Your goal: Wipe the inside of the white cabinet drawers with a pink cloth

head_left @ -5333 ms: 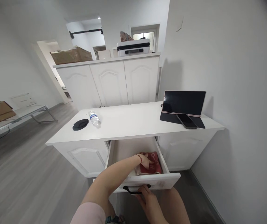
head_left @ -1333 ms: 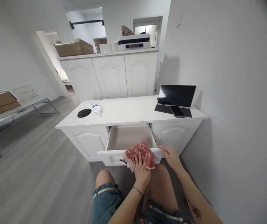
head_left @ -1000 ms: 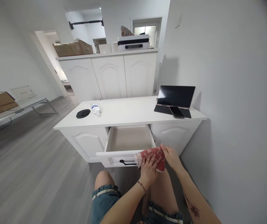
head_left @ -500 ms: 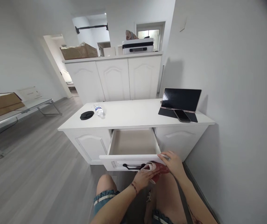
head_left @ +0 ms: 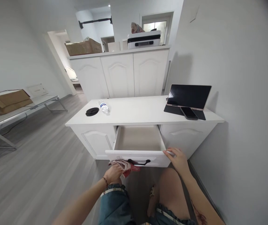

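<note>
My left hand (head_left: 113, 173) is closed on a red patterned cloth (head_left: 127, 165) and presses it against the drawer front, just left of the black handle (head_left: 139, 162). The white drawer (head_left: 138, 152) is pulled out of the low white cabinet (head_left: 141, 112), and nothing lies on its floor. At the drawer's front right corner rests my right hand (head_left: 178, 158), fingers curled over the top edge. I am crouched in front, with my knees below the drawer.
On the cabinet top lie a water bottle (head_left: 104, 107), a black round lid (head_left: 92, 111), a tablet (head_left: 188, 97) propped up with a phone (head_left: 189, 113) before it. A wall is close on the right. Tall white cupboards (head_left: 120, 75) stand behind; a folding table (head_left: 19, 109) is at left.
The cloth left the drawer, went over the front edge's right part, then down and left across the drawer face. My right hand stayed on the drawer's right corner.
</note>
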The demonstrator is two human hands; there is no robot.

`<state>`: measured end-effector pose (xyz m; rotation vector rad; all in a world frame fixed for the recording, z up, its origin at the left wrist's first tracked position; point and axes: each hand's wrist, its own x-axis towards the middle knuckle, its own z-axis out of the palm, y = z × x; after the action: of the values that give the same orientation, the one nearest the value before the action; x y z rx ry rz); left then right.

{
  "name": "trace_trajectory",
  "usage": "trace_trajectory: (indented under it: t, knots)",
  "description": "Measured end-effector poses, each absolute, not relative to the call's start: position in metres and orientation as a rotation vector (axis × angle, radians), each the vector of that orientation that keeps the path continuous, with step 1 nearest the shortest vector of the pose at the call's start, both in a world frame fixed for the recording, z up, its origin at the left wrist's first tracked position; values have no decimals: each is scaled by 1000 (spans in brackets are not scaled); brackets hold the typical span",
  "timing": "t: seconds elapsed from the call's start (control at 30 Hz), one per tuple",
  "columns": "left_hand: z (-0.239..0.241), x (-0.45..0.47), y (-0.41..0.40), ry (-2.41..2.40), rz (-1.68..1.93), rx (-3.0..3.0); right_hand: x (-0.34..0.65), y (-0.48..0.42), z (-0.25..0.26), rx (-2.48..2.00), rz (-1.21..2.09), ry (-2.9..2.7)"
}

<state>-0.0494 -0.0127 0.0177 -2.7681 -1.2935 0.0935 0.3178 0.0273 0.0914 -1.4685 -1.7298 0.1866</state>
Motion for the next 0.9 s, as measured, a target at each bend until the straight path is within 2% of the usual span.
trace_trajectory:
  t: [0.13, 0.33, 0.5, 0.7, 0.9]
  knots:
    - [34, -87, -15, -1346, 170, -2836, 317, 27, 91, -1488, 226, -1713]
    - [53, -92, -16, -1368, -136, -2736, 316, 27, 91, -1476, 247, -1704]
    - [49, -54, -20, -1469, -268, -2611, 316, 26, 92, -1473, 224, -1723]
    - [44, 6, -13, -1300, -345, -2705, 318, 27, 89, -1475, 200, -1751]
    - [61, 65, -9, -1192, -433, -2844, 319, 29, 89, -1462, 149, -1766]
